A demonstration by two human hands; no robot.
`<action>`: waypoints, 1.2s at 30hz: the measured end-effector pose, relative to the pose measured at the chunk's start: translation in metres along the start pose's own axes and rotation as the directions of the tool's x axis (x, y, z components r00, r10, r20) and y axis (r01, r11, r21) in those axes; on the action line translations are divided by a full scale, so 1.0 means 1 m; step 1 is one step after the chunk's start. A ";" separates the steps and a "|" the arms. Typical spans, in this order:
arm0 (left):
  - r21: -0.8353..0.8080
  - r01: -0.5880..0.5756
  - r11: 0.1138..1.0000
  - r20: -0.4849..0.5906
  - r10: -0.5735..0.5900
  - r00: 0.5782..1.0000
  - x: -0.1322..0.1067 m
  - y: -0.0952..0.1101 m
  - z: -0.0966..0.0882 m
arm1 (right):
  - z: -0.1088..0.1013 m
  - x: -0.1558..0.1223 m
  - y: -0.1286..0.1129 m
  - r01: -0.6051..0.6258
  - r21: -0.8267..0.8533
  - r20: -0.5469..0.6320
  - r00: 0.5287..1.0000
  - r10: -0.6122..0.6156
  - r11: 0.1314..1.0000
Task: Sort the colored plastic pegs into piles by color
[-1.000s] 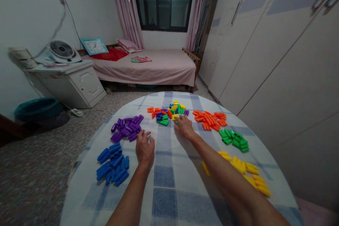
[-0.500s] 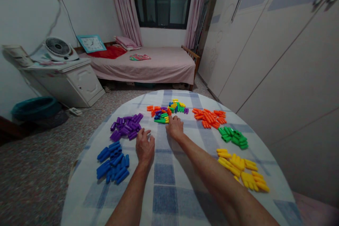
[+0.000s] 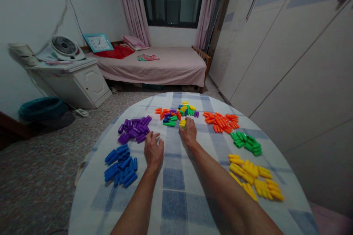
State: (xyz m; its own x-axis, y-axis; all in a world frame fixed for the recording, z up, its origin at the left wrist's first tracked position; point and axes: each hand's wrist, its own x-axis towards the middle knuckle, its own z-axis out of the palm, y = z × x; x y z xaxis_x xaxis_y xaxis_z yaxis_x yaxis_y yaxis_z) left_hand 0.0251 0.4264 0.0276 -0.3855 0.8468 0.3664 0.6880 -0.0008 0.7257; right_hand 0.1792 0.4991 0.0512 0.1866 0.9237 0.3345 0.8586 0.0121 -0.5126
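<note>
Small colored plastic pieces, rounded and finger-like, lie in groups on the cloth-covered table. My right hand (image 3: 189, 132) is closed at the near edge of the mixed-color pile (image 3: 176, 113), its fingertips on a few yellow pieces (image 3: 182, 123); a bit of green shows beneath them. The fingers partly hide what they grip. My left hand (image 3: 153, 149) hovers low over the cloth with fingers apart and nothing in them. Just beyond its fingertips, to the left, is the purple pile (image 3: 135, 129). The blue pile (image 3: 121, 165) lies left of that hand.
On the right side of the round table (image 3: 173, 205) lie orange pieces (image 3: 220, 122), green pieces (image 3: 246, 142) and yellow pieces (image 3: 253, 176). A bed (image 3: 165, 69) stands beyond, with a wardrobe (image 3: 298, 62) to the right. A white cabinet (image 3: 88, 84) carries a fan (image 3: 66, 47).
My right hand has shifted slightly right, and the yellow pieces at its fingers have come away from the green ones in the mixed pile. My left hand stays nearly in place.
</note>
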 end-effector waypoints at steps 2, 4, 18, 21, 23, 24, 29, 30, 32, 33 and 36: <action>0.001 0.002 1.000 0.002 -0.002 1.000 0.000 0.001 0.000 | 0.002 0.001 0.003 -0.020 0.178 -0.029 0.999 0.025 0.984; -0.004 0.003 1.000 0.002 -0.003 1.000 0.000 0.002 0.000 | 0.003 0.001 0.003 -0.043 0.353 0.010 0.999 0.042 0.935; -0.122 -0.231 0.965 0.261 0.256 0.931 0.000 0.006 -0.004 | -0.024 -0.029 -0.009 -0.105 0.682 0.470 0.822 -0.323 0.724; -0.090 -0.171 0.981 0.186 0.186 0.965 0.000 0.007 -0.005 | -0.026 -0.019 0.004 0.032 0.450 0.418 0.876 -0.242 0.892; -0.039 -0.141 0.989 0.127 0.145 0.981 0.000 0.008 -0.004 | -0.027 -0.011 0.012 0.082 0.278 0.363 0.913 -0.184 0.957; -0.012 -0.151 0.989 0.117 0.151 0.982 0.000 0.007 -0.004 | -0.027 -0.008 0.015 0.094 0.231 0.345 0.923 -0.172 0.968; 0.067 -0.135 0.989 0.040 0.133 0.990 0.000 0.002 0.001 | -0.019 -0.006 -0.003 0.211 0.150 0.346 0.904 -0.251 0.966; 0.077 -0.119 0.990 0.029 0.117 0.993 0.000 0.001 0.002 | -0.015 -0.008 -0.011 0.237 0.108 0.337 0.905 -0.260 0.966; 0.095 -0.122 0.988 0.042 0.119 0.992 0.000 -0.001 0.002 | -0.004 -0.015 -0.028 0.226 0.006 0.275 0.936 -0.219 0.974; 0.104 -0.132 0.986 0.053 0.127 0.991 0.000 -0.002 0.002 | 0.001 -0.018 -0.035 0.186 -0.037 0.223 0.959 -0.173 0.982; 0.132 -0.141 0.981 0.059 0.134 0.989 0.002 -0.002 0.001 | 0.014 -0.024 -0.048 0.075 -0.102 0.083 0.994 -0.066 0.992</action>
State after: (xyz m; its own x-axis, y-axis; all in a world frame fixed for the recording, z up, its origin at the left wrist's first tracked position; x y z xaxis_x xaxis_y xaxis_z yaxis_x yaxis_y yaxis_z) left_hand 0.0237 0.4284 0.0261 -0.2528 0.8690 0.4254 0.8103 -0.0501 0.5839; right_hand 0.1266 0.4820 0.0568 0.0890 0.9494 0.3013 0.9143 0.0421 -0.4029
